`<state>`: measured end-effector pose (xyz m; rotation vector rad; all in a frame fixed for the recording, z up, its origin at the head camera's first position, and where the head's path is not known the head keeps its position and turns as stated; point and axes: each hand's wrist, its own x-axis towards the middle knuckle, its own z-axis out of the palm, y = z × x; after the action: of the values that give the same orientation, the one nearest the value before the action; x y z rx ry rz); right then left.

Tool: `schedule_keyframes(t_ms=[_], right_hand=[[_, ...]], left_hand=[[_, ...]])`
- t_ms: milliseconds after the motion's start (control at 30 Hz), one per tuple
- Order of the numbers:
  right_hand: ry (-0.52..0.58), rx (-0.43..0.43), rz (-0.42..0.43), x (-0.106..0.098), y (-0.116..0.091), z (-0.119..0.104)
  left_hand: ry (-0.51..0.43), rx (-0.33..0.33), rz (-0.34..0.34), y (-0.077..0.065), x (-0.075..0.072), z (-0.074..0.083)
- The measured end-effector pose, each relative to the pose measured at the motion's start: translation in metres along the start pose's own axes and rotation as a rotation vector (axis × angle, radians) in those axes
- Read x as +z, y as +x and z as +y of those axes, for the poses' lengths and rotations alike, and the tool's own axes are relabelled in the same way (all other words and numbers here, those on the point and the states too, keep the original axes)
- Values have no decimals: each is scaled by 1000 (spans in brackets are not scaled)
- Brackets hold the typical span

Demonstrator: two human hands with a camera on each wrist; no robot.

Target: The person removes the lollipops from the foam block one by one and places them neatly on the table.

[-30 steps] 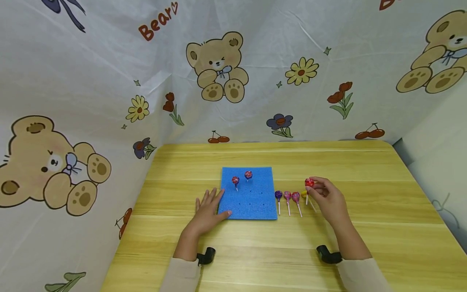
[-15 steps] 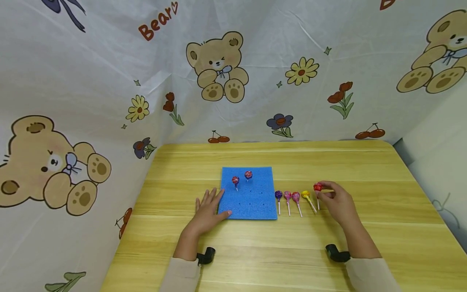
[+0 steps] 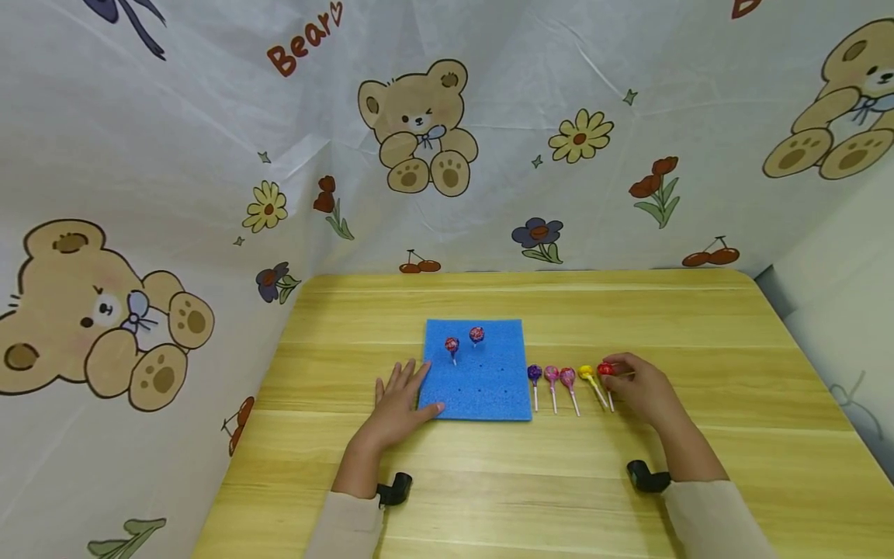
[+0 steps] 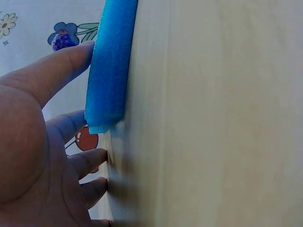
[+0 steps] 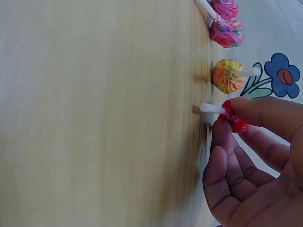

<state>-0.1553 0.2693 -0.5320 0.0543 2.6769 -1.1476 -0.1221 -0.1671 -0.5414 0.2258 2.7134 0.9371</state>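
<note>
My right hand (image 3: 646,392) pinches a red lollipop (image 3: 605,369) by its wrapped head, low over the table just right of a yellow lollipop (image 3: 587,373). In the right wrist view, thumb and forefinger hold that red wrapper (image 5: 239,126), its white stick (image 5: 211,109) pointing away from the palm. Fingers spread, my left hand (image 3: 396,411) rests at the left side of a blue foam board (image 3: 482,404). Its thumb (image 4: 71,64) touches the foam in the left wrist view. Two red-wrapped lollipops, one nearer (image 3: 452,344) and one farther (image 3: 477,334), stand upright in the board.
Left of the yellow lollipop lie two pink lollipops (image 3: 567,376) and a purple one (image 3: 534,373), in a row beside the board's right edge. Small holes dot the foam. Beneath everything is a wooden table (image 3: 489,481), with a bear-print cloth (image 3: 503,194) behind it.
My right hand has carried the red lollipop from above the yellow one to the right and lowered it beside it. The left hand stays at the board.
</note>
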Motion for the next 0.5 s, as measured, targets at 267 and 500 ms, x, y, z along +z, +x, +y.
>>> schedule_keyframes(t_ms=[267, 500], right_hand=[[-39, -41, 2, 0, 5, 2], [-47, -32, -13, 1, 9, 2]], left_hand=[[-7, 2, -3, 0, -1, -1], [-13, 1, -5, 0, -1, -1]])
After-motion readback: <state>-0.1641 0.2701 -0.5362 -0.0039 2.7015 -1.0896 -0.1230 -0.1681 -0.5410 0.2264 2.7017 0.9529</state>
